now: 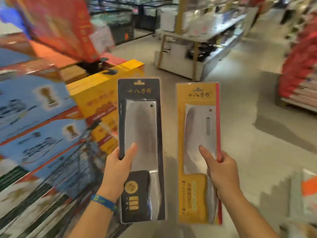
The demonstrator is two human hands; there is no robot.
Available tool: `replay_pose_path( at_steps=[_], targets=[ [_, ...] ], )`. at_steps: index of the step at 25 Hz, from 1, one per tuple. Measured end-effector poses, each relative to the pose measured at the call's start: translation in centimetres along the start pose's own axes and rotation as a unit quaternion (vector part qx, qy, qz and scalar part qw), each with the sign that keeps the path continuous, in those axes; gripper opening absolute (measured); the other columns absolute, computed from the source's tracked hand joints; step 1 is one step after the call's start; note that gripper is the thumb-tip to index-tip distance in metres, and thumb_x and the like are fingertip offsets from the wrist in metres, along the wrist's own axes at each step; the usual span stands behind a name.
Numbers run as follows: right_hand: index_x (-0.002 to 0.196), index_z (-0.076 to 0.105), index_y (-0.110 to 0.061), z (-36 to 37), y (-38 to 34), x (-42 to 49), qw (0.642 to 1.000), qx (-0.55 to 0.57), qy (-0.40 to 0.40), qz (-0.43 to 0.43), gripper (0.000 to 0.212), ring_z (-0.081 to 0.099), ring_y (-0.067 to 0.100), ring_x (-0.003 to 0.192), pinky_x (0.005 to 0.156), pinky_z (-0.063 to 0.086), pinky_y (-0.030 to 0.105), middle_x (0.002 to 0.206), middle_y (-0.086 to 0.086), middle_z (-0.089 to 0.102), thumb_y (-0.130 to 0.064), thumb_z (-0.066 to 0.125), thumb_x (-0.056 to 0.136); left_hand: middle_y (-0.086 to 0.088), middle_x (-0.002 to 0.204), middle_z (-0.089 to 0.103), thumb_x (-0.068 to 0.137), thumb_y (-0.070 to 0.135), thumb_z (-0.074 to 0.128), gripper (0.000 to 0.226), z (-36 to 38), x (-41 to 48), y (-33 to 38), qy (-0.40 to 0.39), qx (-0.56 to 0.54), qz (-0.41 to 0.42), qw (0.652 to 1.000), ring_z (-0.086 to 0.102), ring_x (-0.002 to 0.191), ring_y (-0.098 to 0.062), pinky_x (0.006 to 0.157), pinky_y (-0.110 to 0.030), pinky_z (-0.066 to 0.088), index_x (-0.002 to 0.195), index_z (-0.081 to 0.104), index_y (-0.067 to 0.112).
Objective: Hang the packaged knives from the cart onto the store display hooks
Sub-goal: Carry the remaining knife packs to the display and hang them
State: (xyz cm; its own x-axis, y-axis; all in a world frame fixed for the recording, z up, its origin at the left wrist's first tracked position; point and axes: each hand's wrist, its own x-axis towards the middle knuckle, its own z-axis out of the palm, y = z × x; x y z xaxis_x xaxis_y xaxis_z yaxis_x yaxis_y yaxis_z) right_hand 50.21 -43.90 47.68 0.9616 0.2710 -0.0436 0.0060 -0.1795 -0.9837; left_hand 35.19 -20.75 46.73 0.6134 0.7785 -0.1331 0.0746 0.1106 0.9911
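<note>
Left hand (116,170) grips the black-carded cleaver pack (140,127), upright, just right of the stacked blue boxes (39,117). Right hand (221,172) grips the yellow-carded cleaver pack (197,131), farther right of the boxes. Both headers read 十八子作; the smaller print is illegible.

Floor (240,138) w/ stacked boxes (42,121), shelf unit (197,48).

Left hand (118,169) gripping black pack (142,93) by left edge, thumb on front, right hand (221,172) right of it, gripping yellow pack (197,90)
</note>
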Motion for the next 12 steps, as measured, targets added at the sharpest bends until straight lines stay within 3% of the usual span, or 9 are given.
replay_pose_path(
  at_steps=[2,4,5,7,8,10,12],
  targets=[
    [0.058,0.065,-0.050,-6.5,1.3,1.8,0.998,0.015,0.062,-0.003,0.022,0.056,-0.003,0.047,0.046,0.041,0.009,0.050,-0.022,0.057,-0.068,0.075,0.065,-0.004,0.087,0.077,0.057,0.066,0.082,0.045,7.3,0.1,0.4,-0.059,0.002,-0.005,0.998,0.074,0.083,-0.029,0.078,-0.052,0.060,0.090,0.075,0.035],
    [0.063,0.064,-0.030,-12.9,3.2,2.8,0.992,0.020,0.128,0.004,0.047,0.058,0.001,0.050,0.049,0.042,0.009,0.057,-0.016,0.063,-0.075,0.077,0.063,-0.009,0.082,0.076,0.054,0.066,0.085,0.058,14.2,0.1,0.5,-0.113,0.038,0.003,0.993,0.073,0.079,-0.033,0.078,-0.052,0.059,0.085,0.076,0.018],
    [0.066,0.060,-0.020,-15.6,4.0,3.0,0.987,0.015,0.162,0.013,0.061,0.060,0.010,0.054,0.052,0.044,0.011,0.061,-0.008,0.064,-0.079,0.076,0.062,-0.011,0.073,0.073,0.050,0.072,0.083,0.069,17.1,-0.2,0.6,-0.129,0.067,0.003,0.989,0.071,0.069,-0.034,0.071,-0.047,0.059,0.077,0.072,0.009],
    [0.085,0.068,-0.012,-20.0,4.9,3.4,0.977,0.046,0.207,0.021,0.072,0.071,0.021,0.074,0.078,0.060,0.027,0.081,0.004,0.075,-0.081,0.073,0.064,-0.007,0.056,0.060,0.042,0.084,0.077,0.080,22.4,-0.6,1.3,-0.159,0.113,0.014,0.981,0.058,0.052,-0.026,0.057,-0.039,0.049,0.065,0.062,0.008],
    [0.099,0.072,-0.022,-21.7,5.1,3.4,0.972,0.071,0.221,0.025,0.068,0.075,0.021,0.086,0.087,0.060,0.041,0.093,0.002,0.078,-0.080,0.075,0.065,-0.003,0.054,0.060,0.041,0.086,0.075,0.080,24.8,-0.7,1.6,-0.177,0.127,0.016,0.976,0.058,0.051,-0.023,0.055,-0.039,0.048,0.063,0.061,0.010],
    [0.111,0.070,-0.036,-25.0,5.2,3.7,0.962,0.083,0.261,0.012,0.066,0.074,0.020,0.095,0.090,0.058,0.051,0.099,-0.007,0.077,-0.082,0.075,0.064,0.003,0.055,0.066,0.043,0.084,0.076,0.076,29.9,-0.7,1.9,-0.216,0.138,0.025,0.966,0.064,0.054,-0.016,0.055,-0.037,0.053,0.068,0.068,0.012],
    [0.111,0.068,-0.023,-27.8,5.3,4.3,0.949,0.068,0.308,0.001,0.069,0.070,0.033,0.091,0.085,0.059,0.056,0.094,0.005,0.072,-0.078,0.074,0.069,0.008,0.054,0.066,0.051,0.077,0.077,0.067,34.5,-0.7,1.9,-0.271,0.131,0.030,0.953,0.065,0.052,-0.006,0.048,-0.023,0.050,0.075,0.071,0.015]
  ],
)
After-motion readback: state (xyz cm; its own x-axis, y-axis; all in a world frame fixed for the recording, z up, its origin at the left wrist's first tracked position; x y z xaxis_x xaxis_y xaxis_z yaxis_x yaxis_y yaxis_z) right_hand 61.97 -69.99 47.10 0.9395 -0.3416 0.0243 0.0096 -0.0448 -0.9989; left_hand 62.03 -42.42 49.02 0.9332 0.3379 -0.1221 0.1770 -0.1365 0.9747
